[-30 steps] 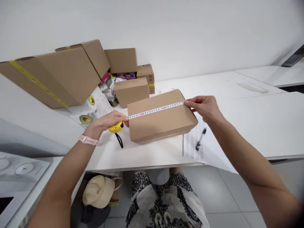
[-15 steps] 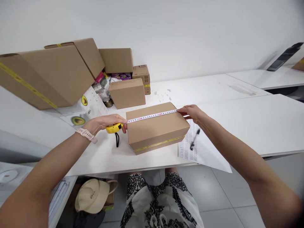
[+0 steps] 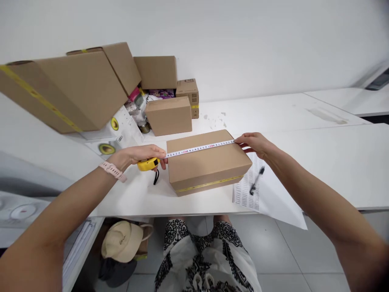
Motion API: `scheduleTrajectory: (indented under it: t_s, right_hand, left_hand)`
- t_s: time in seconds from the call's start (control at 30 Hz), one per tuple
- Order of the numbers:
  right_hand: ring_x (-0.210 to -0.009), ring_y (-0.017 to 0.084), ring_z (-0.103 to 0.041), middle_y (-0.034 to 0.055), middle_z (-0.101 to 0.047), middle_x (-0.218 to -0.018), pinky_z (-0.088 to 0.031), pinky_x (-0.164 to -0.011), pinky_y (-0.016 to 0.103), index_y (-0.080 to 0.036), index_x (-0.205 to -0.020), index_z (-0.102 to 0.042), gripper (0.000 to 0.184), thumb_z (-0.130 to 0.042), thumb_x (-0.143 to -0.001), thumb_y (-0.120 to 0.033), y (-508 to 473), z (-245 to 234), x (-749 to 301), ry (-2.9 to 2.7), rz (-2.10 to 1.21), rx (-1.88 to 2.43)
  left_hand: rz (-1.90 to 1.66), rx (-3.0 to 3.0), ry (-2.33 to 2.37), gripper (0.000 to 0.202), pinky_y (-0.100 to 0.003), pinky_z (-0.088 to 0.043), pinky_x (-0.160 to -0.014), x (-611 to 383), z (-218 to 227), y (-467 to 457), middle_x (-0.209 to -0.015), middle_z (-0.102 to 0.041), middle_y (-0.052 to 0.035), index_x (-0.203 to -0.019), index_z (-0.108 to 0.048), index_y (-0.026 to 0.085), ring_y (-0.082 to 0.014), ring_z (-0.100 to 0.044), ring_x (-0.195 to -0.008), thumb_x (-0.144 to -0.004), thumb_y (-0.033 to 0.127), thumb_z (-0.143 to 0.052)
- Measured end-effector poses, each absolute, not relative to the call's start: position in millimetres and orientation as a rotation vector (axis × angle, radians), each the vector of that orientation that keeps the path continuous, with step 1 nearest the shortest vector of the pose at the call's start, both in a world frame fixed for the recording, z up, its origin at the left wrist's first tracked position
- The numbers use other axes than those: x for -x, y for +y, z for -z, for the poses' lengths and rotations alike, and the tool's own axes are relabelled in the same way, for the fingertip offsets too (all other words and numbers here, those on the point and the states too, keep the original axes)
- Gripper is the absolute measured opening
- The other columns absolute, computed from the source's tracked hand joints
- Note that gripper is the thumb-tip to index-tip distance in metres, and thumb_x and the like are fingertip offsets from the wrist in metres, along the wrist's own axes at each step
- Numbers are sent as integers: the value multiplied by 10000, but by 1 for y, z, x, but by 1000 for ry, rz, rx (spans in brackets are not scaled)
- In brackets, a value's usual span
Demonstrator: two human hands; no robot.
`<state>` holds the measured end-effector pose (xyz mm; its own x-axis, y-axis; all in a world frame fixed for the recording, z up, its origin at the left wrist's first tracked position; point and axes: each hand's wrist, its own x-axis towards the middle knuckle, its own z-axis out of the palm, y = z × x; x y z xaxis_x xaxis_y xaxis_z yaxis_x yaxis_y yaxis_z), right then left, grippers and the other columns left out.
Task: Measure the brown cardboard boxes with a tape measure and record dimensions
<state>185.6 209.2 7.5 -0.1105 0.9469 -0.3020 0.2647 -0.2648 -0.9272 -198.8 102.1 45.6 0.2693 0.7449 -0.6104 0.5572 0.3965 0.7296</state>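
A closed cardboard box point(image 3: 209, 162) with a yellow tape strip along its front side lies on the white table point(image 3: 127, 202). Across its top stretches the white blade of a tape measure point(image 3: 148, 164), whose yellow case hangs at the box's left edge. My left hand point(image 3: 146, 154) is closed on that case and the blade beside it, and a black wrist strap dangles below. At the box's right edge my right hand point(image 3: 251, 142) pinches the blade's far end; its fingertips touch the box corner.
Printed sheets point(image 3: 270, 198) with a black pen point(image 3: 257, 180) on them lie right of the box, overhanging the table edge. Several cardboard boxes point(image 3: 168, 115) and packaged goods are stacked at the back left. A beige cap point(image 3: 123, 241) is under the table.
The view has shifted a little, so the box and both hands appear slightly further right. Both hands keep hold of the tape measure, its blade still stretched over the box.
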Motion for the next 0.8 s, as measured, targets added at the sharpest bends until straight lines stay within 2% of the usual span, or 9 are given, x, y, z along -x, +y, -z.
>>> scheduleTrajectory:
  t_s: [0.27,0.43,0.7,0.8]
  right_hand:
    - [-712,161,-660,79,-701,-813,-531,-545,237,-160,-635,-596,159,-717,-729,-120,221,3,-190,-1384,-1506,1508]
    - [-702,143,-637,70,-693,-820,-516,-536,216,-165,-673,-618,108,-704,-736,-147,226,10,-192,-1397,-1557,1464]
    - [-678,139,-627,68,-690,-799,-509,-559,235,-158,-674,-629,97,-700,-737,-140,223,7,-190,-1405,-1531,1479]
    - [-667,138,-626,66,-693,-780,-512,-581,245,-159,-673,-627,103,-697,-746,-141,220,7,-188,-1414,-1514,1480]
  left_hand:
    - [-191,-1254,1334,348,-265,-494,-539,201,-44,105,-772,-736,-95,-802,-687,162,-177,-628,-602,-740,493,-778]
    - [-164,-1212,1314,333,-265,-491,-537,197,-46,101,-806,-754,-86,-800,-593,177,-153,-626,-544,-780,471,-748]
    - [-133,-1254,1297,304,-280,-491,-545,200,-42,104,-896,-748,-92,-852,-611,180,-160,-647,-560,-812,466,-706]
    - [-132,-1267,1318,291,-278,-481,-542,197,-42,102,-839,-732,-79,-808,-596,181,-158,-637,-565,-806,451,-704]
